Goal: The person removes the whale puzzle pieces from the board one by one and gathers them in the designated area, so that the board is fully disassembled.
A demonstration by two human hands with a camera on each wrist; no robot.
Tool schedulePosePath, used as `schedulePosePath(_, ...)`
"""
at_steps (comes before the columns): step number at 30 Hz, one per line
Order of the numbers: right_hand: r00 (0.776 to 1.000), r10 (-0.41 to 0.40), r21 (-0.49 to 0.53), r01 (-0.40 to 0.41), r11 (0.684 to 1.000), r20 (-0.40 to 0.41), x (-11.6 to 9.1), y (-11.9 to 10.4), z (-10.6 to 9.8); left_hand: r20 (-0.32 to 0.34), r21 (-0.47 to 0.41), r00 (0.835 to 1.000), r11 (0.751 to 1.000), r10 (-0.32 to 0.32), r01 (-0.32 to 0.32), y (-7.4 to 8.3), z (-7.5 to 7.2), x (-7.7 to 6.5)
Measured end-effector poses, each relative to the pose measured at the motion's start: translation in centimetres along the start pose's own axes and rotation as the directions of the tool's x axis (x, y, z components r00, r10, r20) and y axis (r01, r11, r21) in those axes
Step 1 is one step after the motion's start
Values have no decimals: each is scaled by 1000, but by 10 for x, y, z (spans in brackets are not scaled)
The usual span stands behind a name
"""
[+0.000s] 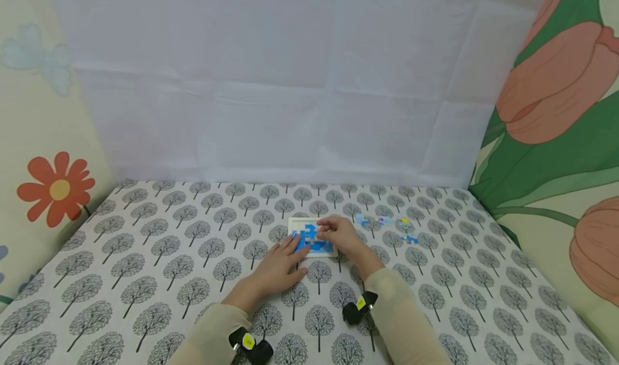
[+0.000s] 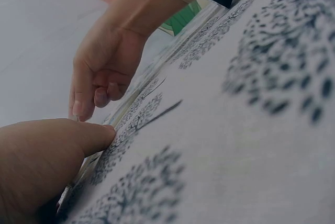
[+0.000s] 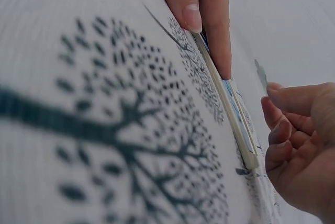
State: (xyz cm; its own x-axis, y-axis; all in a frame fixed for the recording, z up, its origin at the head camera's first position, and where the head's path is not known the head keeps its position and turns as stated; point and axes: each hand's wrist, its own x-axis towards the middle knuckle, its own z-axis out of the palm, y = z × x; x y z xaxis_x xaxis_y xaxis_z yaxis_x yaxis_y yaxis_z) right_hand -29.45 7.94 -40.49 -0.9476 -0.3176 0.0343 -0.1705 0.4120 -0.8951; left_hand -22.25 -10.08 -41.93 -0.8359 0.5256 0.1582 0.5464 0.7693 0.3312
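Note:
A small jigsaw puzzle (image 1: 309, 231) with blue pieces lies in a shallow white tray (image 1: 291, 225) on the cloth, partly covered by both hands. My left hand (image 1: 278, 268) rests its extended fingers on the tray's left side; in the right wrist view its fingers (image 3: 215, 30) touch the tray edge. Above the right side of the tray, my right hand (image 1: 340, 235) pinches a thin puzzle piece (image 3: 261, 73) between thumb and fingertips, raised clear of the tray. Its printed face cannot be made out.
Several loose puzzle pieces (image 1: 382, 221) lie right of the tray, with a yellow-marked piece (image 1: 405, 221) and a blue piece (image 1: 410, 240) near them. A tree-patterned cloth (image 1: 193, 268) covers the table. A white sheet (image 1: 271, 85) hangs behind.

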Motion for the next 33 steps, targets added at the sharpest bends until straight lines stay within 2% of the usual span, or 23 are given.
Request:
schedulePosePath(4, 1000, -20, -14, 20, 1000, 14, -2, -2, -5, 1, -1, 1000, 1000, -2, 2, 0, 0, 0)
schedulePosePath(10, 1000, -17, 40, 17, 999, -9, -6, -7, -15, -9, 9, 1000, 1000, 3, -3, 0, -1, 0)
schedulePosePath(15, 999, -21, 13, 21, 1000, -26, -10, -6, -25, 0, -6, 1000, 1000, -6, 6, -1, 0, 0)
schedulePosePath(21, 998, -37, -11, 36, 999, -48, -19, -4, -42, 20, -11, 1000, 1000, -20, 21, -1, 2, 1)
schedulePosePath(33, 994, -102, -50, 99, 994, -44, -31, 6, -79, 6, -18, 1000, 1000, -8, 8, 1, -1, 0)
